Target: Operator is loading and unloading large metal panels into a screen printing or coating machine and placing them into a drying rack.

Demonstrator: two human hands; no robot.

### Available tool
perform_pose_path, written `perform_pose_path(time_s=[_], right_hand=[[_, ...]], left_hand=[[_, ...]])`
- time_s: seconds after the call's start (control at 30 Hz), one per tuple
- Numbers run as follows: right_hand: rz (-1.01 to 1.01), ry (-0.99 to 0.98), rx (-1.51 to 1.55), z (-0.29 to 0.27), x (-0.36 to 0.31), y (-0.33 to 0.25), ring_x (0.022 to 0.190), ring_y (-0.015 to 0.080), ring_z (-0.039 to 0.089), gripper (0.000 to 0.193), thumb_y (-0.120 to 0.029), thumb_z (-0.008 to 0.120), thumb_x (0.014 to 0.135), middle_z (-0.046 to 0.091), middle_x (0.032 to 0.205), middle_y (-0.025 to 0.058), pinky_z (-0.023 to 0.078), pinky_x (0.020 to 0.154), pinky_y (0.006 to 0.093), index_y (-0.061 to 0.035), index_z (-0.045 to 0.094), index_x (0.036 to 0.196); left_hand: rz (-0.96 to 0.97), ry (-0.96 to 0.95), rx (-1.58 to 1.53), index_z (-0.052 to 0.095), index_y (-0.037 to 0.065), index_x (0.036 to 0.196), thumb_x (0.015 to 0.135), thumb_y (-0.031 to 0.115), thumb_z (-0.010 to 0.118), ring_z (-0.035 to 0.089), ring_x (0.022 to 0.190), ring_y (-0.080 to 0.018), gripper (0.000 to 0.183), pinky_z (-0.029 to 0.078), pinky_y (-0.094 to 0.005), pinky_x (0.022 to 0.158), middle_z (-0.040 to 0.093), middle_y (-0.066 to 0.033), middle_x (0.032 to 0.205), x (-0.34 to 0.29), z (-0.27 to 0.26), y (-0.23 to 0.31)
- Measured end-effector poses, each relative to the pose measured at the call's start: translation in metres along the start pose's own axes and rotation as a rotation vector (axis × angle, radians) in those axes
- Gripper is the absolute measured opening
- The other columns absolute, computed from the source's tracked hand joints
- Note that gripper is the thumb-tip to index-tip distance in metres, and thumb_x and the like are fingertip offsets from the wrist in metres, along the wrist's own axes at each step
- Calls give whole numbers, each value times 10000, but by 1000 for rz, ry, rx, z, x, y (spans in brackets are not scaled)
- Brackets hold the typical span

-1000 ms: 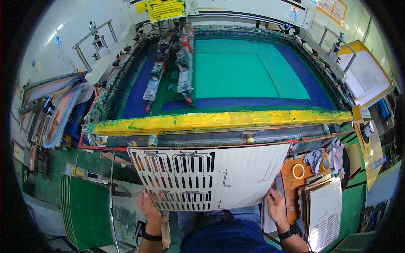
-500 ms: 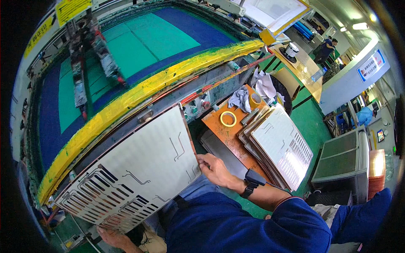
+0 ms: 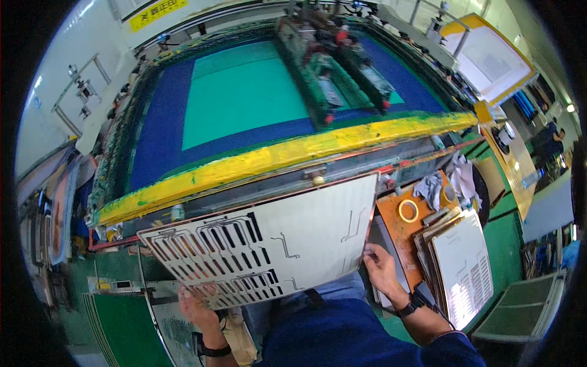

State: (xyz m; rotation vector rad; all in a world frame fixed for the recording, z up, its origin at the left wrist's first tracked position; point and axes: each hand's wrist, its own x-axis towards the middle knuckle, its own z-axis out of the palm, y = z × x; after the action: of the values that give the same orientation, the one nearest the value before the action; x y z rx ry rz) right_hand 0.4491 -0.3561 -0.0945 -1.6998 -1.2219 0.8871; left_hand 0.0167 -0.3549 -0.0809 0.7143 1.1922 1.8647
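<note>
Floor [image 3: 506,244] below, panel [image 3: 312,235] between grips [image 3: 199,312] [image 3: 384,272]

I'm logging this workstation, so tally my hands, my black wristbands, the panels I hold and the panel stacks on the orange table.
Left hand and right hand: 2
Black wristbands: 2
Held panel: 1
Panel stack on the orange table: 1
Total: 6

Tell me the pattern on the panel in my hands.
The panel is white, with dark bars leftward and thin bent lines rightward, best seen in the head view.
</note>
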Motion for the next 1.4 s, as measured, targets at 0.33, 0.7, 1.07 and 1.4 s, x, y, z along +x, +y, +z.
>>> perform_pose_path(time_s=[0.33,0.7,1.07,1.4], right_hand=[[3,-5,-18,1,8,-14,821,179,658,230,-23,532,888,694,925,150,526,748,305,50,631,1082],[-42,-24,-94,-2,13,-20,793,199,663,240,-61,540,898,694,907,172,521,717,320,43,647,1086],[-99,-30,-194,-1,13,-28,766,246,666,212,-94,578,905,673,881,203,508,684,336,33,665,1051],[-150,-71,-175,12,13,-2,708,257,650,169,-111,679,875,661,796,171,496,649,339,20,689,983]], left_hand=[[60,-22,53,555,5,1151,1009,243,480,629,849,-175,287,530,-334,693,645,-96,1038,4,-1,-1],[90,-1,108,576,12,1125,1018,239,440,628,907,-143,286,520,-301,765,646,-80,1051,3,-8,-9],[107,9,235,575,19,1097,1018,268,414,606,880,-136,307,501,-294,763,633,-67,982,1,-17,-14],[28,-64,202,526,1,1227,1018,338,429,588,1055,-206,408,488,-368,879,604,-109,1166,5,-41,-49]])
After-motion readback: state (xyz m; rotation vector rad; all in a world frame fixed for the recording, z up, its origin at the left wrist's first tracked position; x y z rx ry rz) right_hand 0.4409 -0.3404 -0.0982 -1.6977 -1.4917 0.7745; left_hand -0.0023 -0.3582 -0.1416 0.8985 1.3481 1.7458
